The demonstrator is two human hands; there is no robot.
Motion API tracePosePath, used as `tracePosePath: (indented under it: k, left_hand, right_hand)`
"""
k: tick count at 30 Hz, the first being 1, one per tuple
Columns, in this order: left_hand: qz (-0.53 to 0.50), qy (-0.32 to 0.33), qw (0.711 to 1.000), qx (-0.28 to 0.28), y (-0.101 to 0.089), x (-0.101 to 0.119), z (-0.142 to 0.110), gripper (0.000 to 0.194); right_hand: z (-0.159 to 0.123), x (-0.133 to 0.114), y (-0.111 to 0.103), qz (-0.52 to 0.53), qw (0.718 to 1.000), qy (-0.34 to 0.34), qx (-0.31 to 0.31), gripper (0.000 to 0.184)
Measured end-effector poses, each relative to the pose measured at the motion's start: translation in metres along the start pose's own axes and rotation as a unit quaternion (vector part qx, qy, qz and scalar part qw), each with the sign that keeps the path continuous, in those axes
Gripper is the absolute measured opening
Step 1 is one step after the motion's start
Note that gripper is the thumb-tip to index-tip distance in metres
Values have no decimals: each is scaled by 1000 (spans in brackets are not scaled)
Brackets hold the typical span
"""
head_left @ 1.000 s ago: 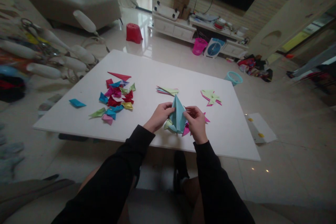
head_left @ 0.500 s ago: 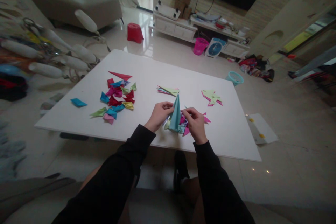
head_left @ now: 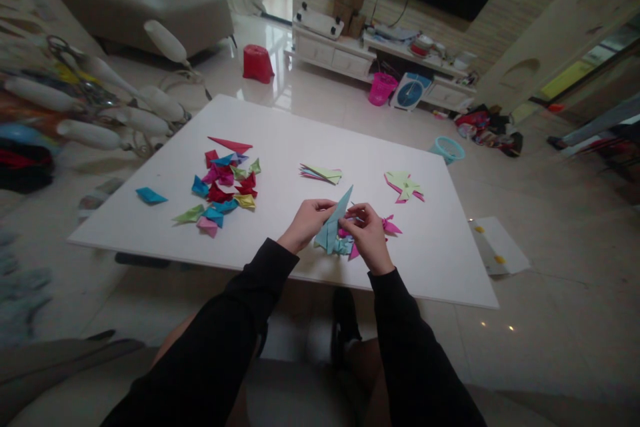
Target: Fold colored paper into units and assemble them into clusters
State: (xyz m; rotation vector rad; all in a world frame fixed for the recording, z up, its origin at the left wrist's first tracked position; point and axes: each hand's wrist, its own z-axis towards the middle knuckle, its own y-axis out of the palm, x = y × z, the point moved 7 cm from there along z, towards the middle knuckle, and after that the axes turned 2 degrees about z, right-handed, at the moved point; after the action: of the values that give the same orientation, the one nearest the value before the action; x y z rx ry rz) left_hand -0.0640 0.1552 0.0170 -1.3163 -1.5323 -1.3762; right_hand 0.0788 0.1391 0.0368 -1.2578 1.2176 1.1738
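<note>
A light blue folded paper plane point(head_left: 331, 230), its pointed tip up and to the right, is held between both hands above the near part of the white table point(head_left: 280, 130). My left hand point(head_left: 309, 221) pinches its left edge. On the other side, my right hand point(head_left: 367, 232) has thumb and fingers closed at its right edge. Beneath and behind the plane lie pink and bluish folded papers point(head_left: 391, 225), partly covered by the plane and my right hand. Just beyond the hands is a fanned stack of folded papers point(head_left: 321, 174), with a pale green one on top.
A pile of colourful folded papers point(head_left: 220, 190) spreads over the table's left half, with a long red one point(head_left: 230, 145) behind and a blue one point(head_left: 151, 195) further left. Green and pink papers point(head_left: 405, 187) lie at right. A lamp with white shades point(head_left: 165, 41) stands beyond the left edge.
The light blue paper plane has turned and tilted, its tip swinging right and its flat side now showing. My right hand has moved slightly left onto its edge.
</note>
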Motion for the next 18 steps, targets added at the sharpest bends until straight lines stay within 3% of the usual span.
tracePosePath:
  k: [9,12,18]
  left_hand:
    - [-11,-3,998,-64,9,-3,1,37]
    - [13,27,999,-32,4,2,2,34]
    - [-61,40,995,69,-12,6,7,37]
  right_hand:
    - [3,-1,-6,23,999,-19,19,33]
    - [3,0,-7,17,999,-19,24,30]
    - [3,7,-4,25,1000,9,-2,32]
